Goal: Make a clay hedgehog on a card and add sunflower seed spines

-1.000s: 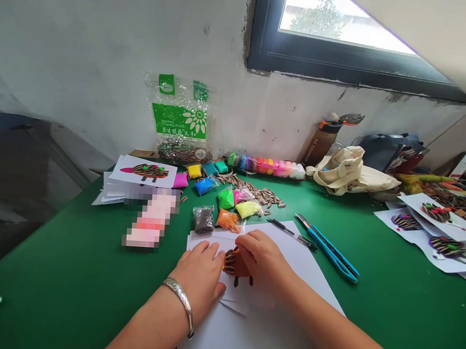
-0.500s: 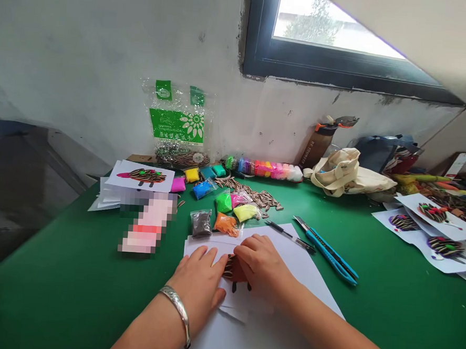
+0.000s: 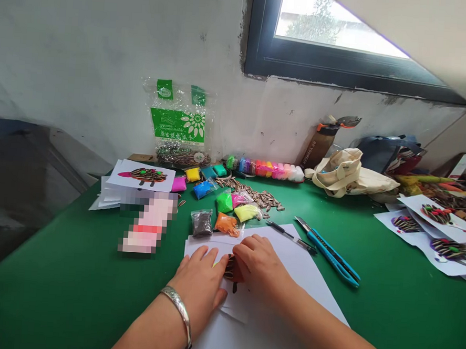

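My left hand (image 3: 200, 278), with a silver bangle at the wrist, lies fingers stretched over the left part of a small seed-and-clay figure (image 3: 232, 272). Brown-orange clay, striped sunflower seeds and a dark leg show between my hands. On the figure's right side, my right hand (image 3: 262, 266) has its fingers bent and pressed together; whatever they hold is hidden. Beneath both hands are white paper sheets (image 3: 300, 265). Bags of black clay (image 3: 202, 223) and orange clay (image 3: 227, 224) sit just beyond the paper.
A black pen (image 3: 290, 236) and a blue utility knife (image 3: 330, 257) lie to the right. Loose sunflower seeds (image 3: 265, 198) are piled behind more clay bags. Finished seed pictures rest on a left paper stack (image 3: 148, 177) and a right one (image 3: 447, 251). A bottle (image 3: 319, 143) stands by the wall.
My right hand has shifted very slightly over the figure and now covers the dark leg on its right. My left hand stays in place. The view has moved a little.
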Demonstrator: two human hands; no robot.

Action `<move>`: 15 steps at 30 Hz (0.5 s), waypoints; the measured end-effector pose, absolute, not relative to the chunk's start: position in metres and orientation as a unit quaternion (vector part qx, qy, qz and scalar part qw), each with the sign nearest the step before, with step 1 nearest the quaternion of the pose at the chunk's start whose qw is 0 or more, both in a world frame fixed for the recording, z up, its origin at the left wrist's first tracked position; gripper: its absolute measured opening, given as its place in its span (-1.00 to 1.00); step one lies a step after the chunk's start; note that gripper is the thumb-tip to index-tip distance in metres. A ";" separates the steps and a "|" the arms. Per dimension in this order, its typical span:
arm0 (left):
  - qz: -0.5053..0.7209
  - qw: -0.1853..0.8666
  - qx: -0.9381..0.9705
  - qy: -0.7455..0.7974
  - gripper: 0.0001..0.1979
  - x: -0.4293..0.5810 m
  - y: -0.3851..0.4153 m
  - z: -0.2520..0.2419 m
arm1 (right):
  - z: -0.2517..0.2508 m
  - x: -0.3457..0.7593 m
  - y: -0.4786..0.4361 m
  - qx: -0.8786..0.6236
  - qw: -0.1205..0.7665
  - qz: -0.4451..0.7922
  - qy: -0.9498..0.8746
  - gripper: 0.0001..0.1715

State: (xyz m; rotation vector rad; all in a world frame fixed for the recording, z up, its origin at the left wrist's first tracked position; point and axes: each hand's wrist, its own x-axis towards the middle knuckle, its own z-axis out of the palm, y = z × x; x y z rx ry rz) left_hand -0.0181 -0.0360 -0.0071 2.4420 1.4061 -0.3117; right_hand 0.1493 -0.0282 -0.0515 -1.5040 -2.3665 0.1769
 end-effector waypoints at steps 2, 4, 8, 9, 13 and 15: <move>-0.105 0.151 0.853 0.489 -0.42 -0.018 -0.036 -0.008 | -0.051 0.148 -0.028 -0.529 0.146 0.054 -0.834 -0.93; -0.102 0.150 0.854 0.488 -0.41 -0.019 -0.037 -0.010 | -0.050 0.147 -0.028 -0.533 0.133 0.051 -0.834 -0.95; -0.097 0.146 0.852 0.493 -0.41 -0.019 -0.038 -0.010 | -0.046 0.146 -0.028 -0.569 0.137 0.085 -0.807 -0.87; -0.101 0.150 0.851 0.493 -0.40 -0.019 -0.038 -0.010 | -0.044 0.146 -0.028 -0.581 0.143 0.101 -0.795 -0.84; -0.105 0.156 0.851 0.490 -0.40 -0.019 -0.038 -0.009 | -0.039 0.145 -0.028 -0.596 0.173 0.166 -0.766 -0.80; -0.098 0.151 0.853 0.490 -0.41 -0.019 -0.038 -0.010 | -0.038 0.145 -0.028 -0.595 0.185 0.187 -0.760 -0.78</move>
